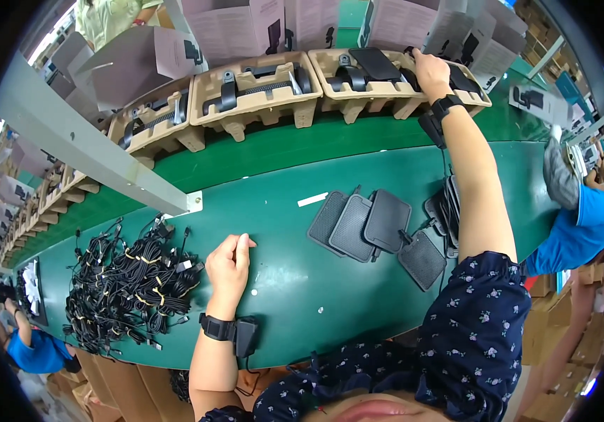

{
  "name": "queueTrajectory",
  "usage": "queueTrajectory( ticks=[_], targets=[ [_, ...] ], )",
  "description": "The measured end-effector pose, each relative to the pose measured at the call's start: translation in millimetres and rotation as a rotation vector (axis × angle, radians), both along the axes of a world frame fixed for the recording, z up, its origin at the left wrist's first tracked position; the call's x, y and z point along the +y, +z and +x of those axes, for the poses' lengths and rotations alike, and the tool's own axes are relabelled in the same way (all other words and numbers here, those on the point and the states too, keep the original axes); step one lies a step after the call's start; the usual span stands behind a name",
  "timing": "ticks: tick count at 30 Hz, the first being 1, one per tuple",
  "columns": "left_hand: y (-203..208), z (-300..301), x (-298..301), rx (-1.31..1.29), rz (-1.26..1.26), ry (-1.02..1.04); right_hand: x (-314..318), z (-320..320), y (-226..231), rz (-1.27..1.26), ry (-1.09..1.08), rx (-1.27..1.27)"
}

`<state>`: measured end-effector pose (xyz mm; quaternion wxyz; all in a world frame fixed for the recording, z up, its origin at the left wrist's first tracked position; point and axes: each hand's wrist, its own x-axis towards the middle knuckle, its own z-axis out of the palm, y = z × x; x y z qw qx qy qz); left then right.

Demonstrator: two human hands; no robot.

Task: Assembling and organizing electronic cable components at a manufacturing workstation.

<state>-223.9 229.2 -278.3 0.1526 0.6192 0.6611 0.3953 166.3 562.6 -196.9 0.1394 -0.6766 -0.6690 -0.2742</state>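
My right hand (431, 72) reaches to the far moulded pulp tray (400, 104), fingers bent down around a small dark part at its back; the hand mostly hides that part. Beside it in the tray lie a flat black pad (374, 64) and black curved pieces. My left hand (228, 266) rests on the green table with its fingers curled in and thumb pointing up, nothing visible in it. To its left is a heap of bundled black cables (136, 281). Several flat black mesh pads (351, 224) lie between my arms, more of them partly behind my right forearm.
A raised green ledge carries more pulp trays (252, 102) with open printed boxes (235, 35) behind them. A grey metal post (98, 141) slants down to the table at left. Co-workers in blue (580, 228) sit at right and far left; another person stands behind the boxes.
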Motion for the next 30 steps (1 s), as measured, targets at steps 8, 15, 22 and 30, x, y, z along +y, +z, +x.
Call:
queueTrajectory(
  ticks=[8, 15, 22, 30],
  targets=[
    [-9, -7, 2, -0.086, -0.001, 0.001, 9, 30, -7, -0.127, 0.084, -0.041],
    [-17, -20, 5, -0.006, 0.089, 0.028, 21, 58, -9, -0.139, 0.244, -0.070],
    [-15, -14, 10, 0.031, 0.159, 0.060, -1, 25, 6, 0.115, -0.127, -0.114],
    [-16, -15, 7, 0.031, 0.152, 0.012, -166, -239, 46, 0.325, 1.256, 0.205]
  ],
)
